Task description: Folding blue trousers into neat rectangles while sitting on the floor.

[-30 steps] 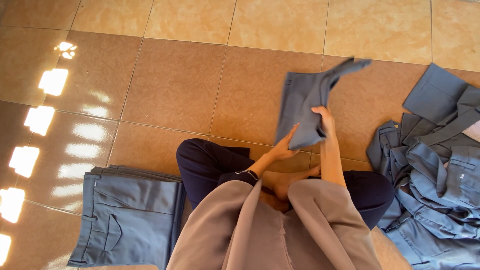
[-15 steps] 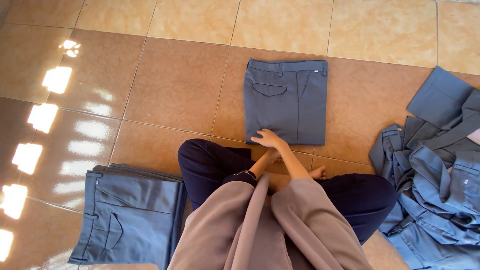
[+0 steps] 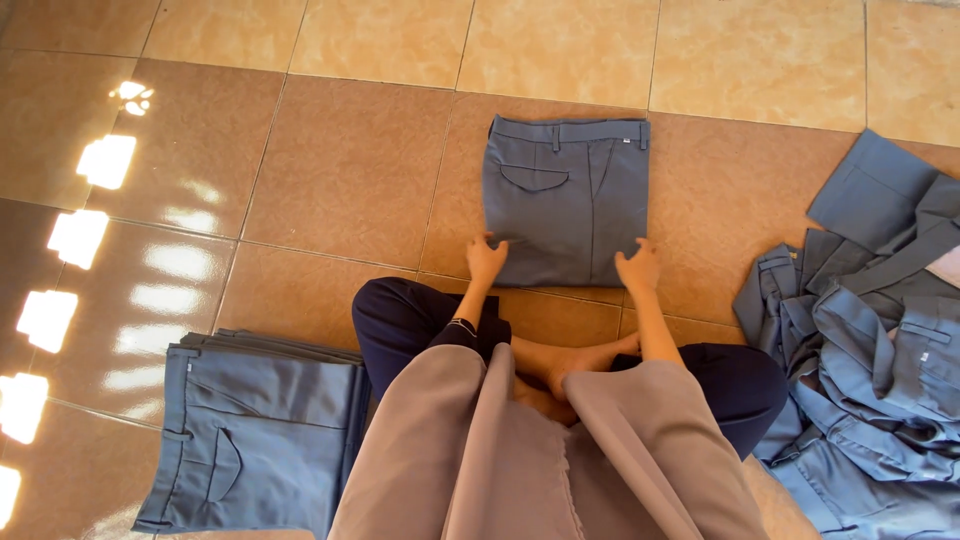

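Lap: the person sits cross-legged on the floor, in dark blue trousers [image 3: 400, 320], with a long tan cloth [image 3: 500, 450] hanging down over the lap.
Bare foot: one foot [image 3: 570, 362] shows between the knees.
Stack: a neat stack of folded grey trousers [image 3: 255, 440] lies on the floor by the person's left knee, a back pocket facing up.
Heap: a messy heap of grey trousers [image 3: 870, 380] lies by the right knee, not folded.
Left hand: the left hand [image 3: 486, 260] lies flat with fingers spread, pressing the near left corner of the folded trousers. It grips nothing.
Right hand: the right hand [image 3: 638, 268] lies flat too, fingers open, on the near right corner of the same trousers. It pinches nothing.
Folded trousers: the grey folded trousers [image 3: 566, 200] lie flat on the floor just in front of the knees, between the stack and the heap. The waistband with belt loops is at the far edge, and a curved pocket shows on the left half.
Floor: shiny brown and tan tiles [image 3: 330, 160] run far ahead, with bright sun spots on the left.
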